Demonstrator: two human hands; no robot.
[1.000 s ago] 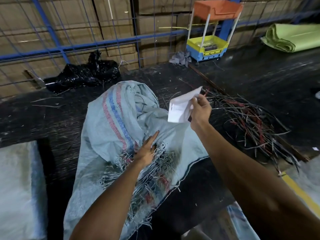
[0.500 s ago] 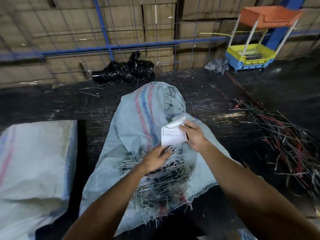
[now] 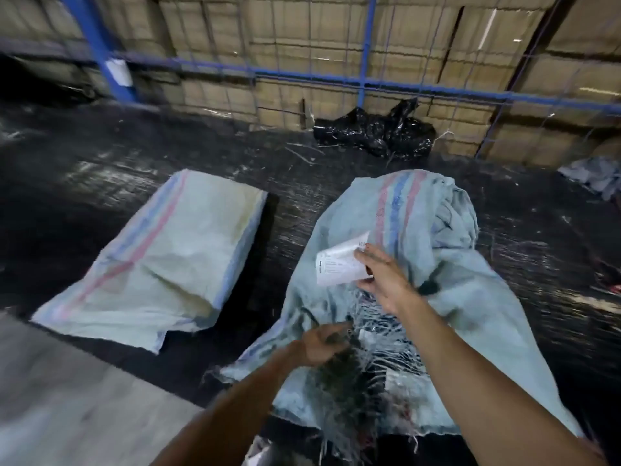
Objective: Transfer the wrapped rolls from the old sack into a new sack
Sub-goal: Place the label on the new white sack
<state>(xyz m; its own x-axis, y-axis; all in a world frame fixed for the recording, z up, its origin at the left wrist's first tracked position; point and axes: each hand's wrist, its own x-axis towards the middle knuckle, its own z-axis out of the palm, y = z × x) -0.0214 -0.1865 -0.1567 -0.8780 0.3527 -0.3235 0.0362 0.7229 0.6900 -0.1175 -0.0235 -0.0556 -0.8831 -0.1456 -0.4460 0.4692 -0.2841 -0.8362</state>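
The right hand (image 3: 381,279) reaches forward over the old sack (image 3: 433,250), its fingers pinching a white printed paper slip (image 3: 339,267) held just above the sacking. The left hand (image 3: 324,343) lies lower, at the torn, frayed mouth of that sack, with its fingers loosely bent among the loose threads; the blur hides whether they grip anything. Both forearms are bare.

Two woven sacks with red and blue stripes lie on the dark, scuffed surface (image 3: 84,183): the crumpled old one under the hands and a flat, folded new sack (image 3: 161,260) to its left, apart from it. The wrapped rolls cannot be made out; something pale shows through the torn weave.

Behind, one black plastic bag (image 3: 374,132) sits against a blue wire-mesh fence (image 3: 366,48), with stacked cardboard boxes (image 3: 302,35) beyond. A grey cloth (image 3: 591,173) lies at the right edge.
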